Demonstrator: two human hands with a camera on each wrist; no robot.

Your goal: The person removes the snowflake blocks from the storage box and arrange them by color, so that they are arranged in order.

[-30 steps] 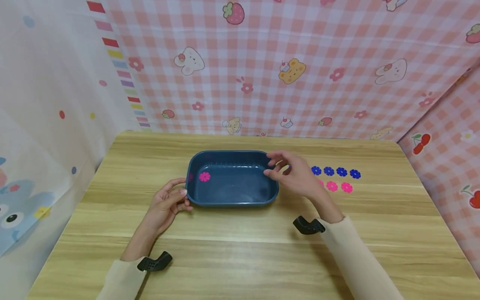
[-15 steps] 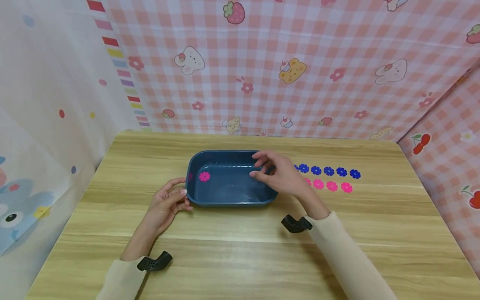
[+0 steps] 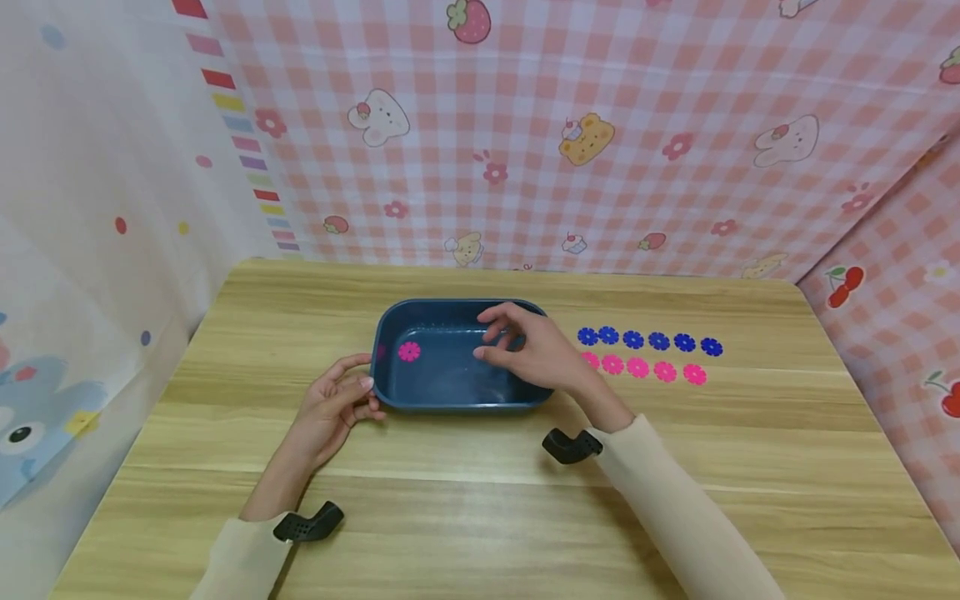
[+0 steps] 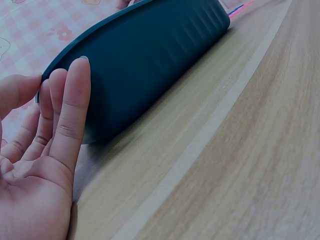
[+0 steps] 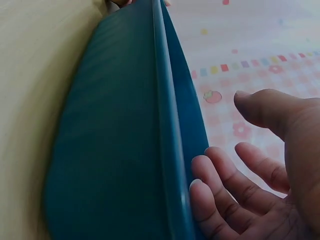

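Observation:
A dark blue rectangular tray (image 3: 457, 407) stands on the table, with one pink flower-shaped disc (image 3: 409, 352) inside at its left end. My left hand (image 3: 333, 408) holds the tray's left front corner, thumb at the rim and fingers against the outer wall. Over the right half of the tray hovers my right hand (image 3: 528, 350); its thumb (image 5: 265, 107) stands apart from its loosely bent fingers (image 5: 230, 175), and nothing shows between them. Right of the tray lies a row of several blue flower discs (image 3: 633, 340), with a row of several pink flower discs (image 3: 637, 367) nearer me.
The wooden table (image 3: 465, 517) reaches out to both sides and in front of the tray. Behind it hangs a pink checked cloth (image 3: 450, 150), and a white patterned cloth (image 3: 135, 167) hangs at the left. Black wrist cameras (image 3: 573, 447) sit on both sleeves.
My right hand has moved left from the tray's right edge to over its inside, uncovering more of the blue and pink discs. My left hand and the tray stay put.

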